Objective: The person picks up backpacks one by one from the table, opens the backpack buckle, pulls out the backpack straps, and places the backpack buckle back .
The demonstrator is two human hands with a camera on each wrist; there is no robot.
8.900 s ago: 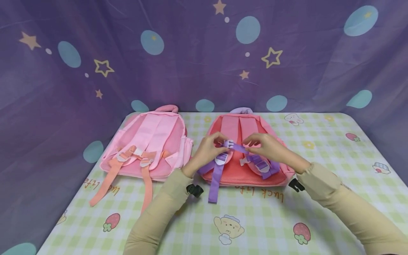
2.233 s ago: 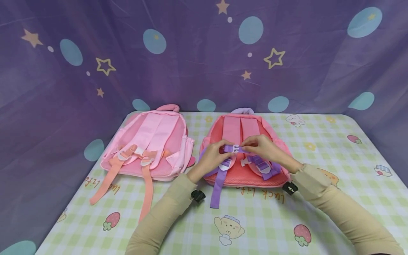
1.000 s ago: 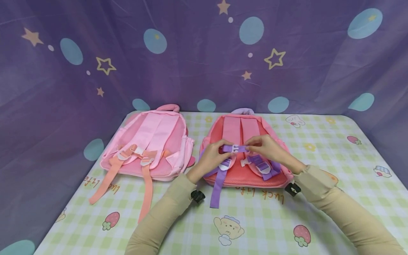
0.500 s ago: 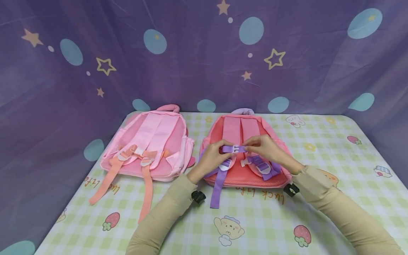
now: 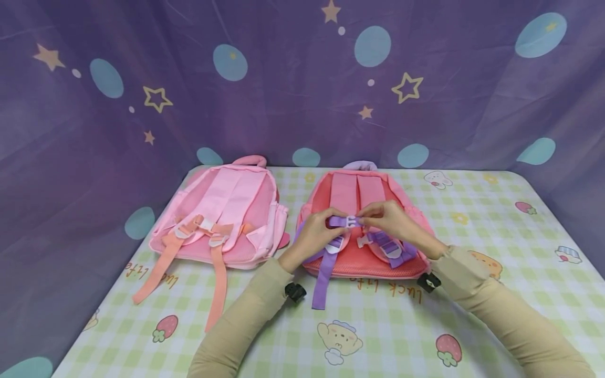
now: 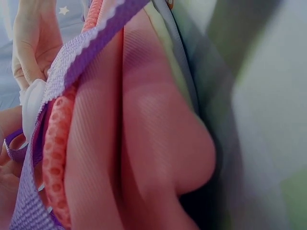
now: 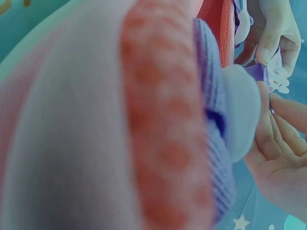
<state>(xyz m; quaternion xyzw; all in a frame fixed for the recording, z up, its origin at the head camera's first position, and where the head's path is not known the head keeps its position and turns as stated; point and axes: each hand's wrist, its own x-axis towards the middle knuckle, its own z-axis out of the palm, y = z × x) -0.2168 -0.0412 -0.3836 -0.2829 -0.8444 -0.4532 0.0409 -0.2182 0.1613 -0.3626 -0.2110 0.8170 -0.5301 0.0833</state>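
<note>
A coral-red backpack (image 5: 345, 262) lies with its straps facing up in the head view. Over its middle, my left hand (image 5: 312, 231) holds a purple strap (image 5: 337, 221) that carries a white plastic buckle piece (image 5: 351, 221). My right hand (image 5: 389, 218) pinches the purple webbing on the other side of that piece, fingertips right at its edge. White prongs (image 7: 279, 80) show between the hands in the right wrist view. A second white buckle piece (image 5: 363, 241) hangs from the right-hand strap below my right fingers. White strap adjusters (image 5: 390, 251) sit lower on both straps.
A pale pink backpack (image 5: 227, 210) with orange straps (image 5: 217, 283) lies to the left, its white buckle (image 5: 206, 224) across the middle. Both bags rest on a green-checked tablecloth (image 5: 378, 325). A purple curtain (image 5: 293, 105) hangs behind and at the sides.
Since the oldest frame, the held strap and buckle piece have shifted right and levelled out. My right fingertips have closed onto the webbing. Over the last second the hands have barely moved.
</note>
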